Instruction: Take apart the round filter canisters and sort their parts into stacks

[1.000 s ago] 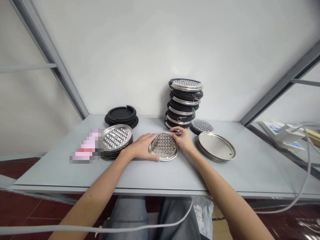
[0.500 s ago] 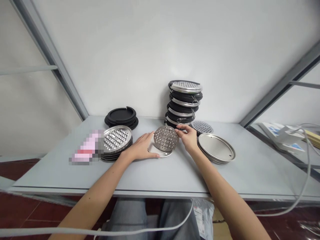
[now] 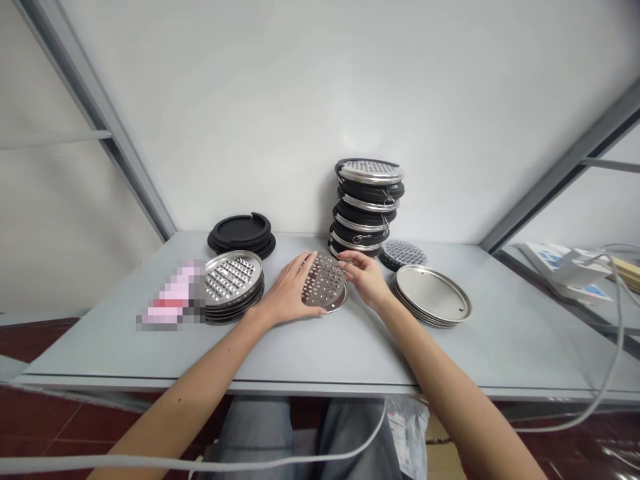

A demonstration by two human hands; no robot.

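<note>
**Perforated disc sitting off-centre on its metal plate, both hands on the job**

So picture a clock centred on the perforated disc [image 3: 325, 279], with 12 pointing at the wall. The disc is mid-table in front of the person, sitting over a shiny metal plate [image 3: 341, 301]. It's not lined up: a bare crescent of the plate pokes out around 4 to 5 o'clock.

Left hand [image 3: 290, 290] is spread wide around the 9 o'clock side, fingertips up near 11 and thumb down around 6. Can't tell how hard it's pressing, tbh. Right hand [image 3: 367, 277] is narrow, thumb and fingers pinching the disc's rim at about 2.

Rest of the table [image 3: 325, 357], going round:

- 9 o'clock: a stack of grater plates [image 3: 233, 280], with a pixelated pink item [image 3: 175, 293] further out the same way.
- 10 o'clock: a pile of black rimmed pieces [image 3: 243, 231], each just resting on the next.
- 1 o'clock: a tall leaning stack of black-and-silver units [image 3: 367, 210], wire loops hanging off the front.
- 2 o'clock: a low pile of perforated discs [image 3: 405, 253].
- 3 o'clock: a stack of plain metal plates [image 3: 433, 293], just past the right hand.

Down at 6, off the table's near edge, a white cable [image 3: 300, 457] crosses in front of the person's jeans [image 3: 263, 427].
</note>
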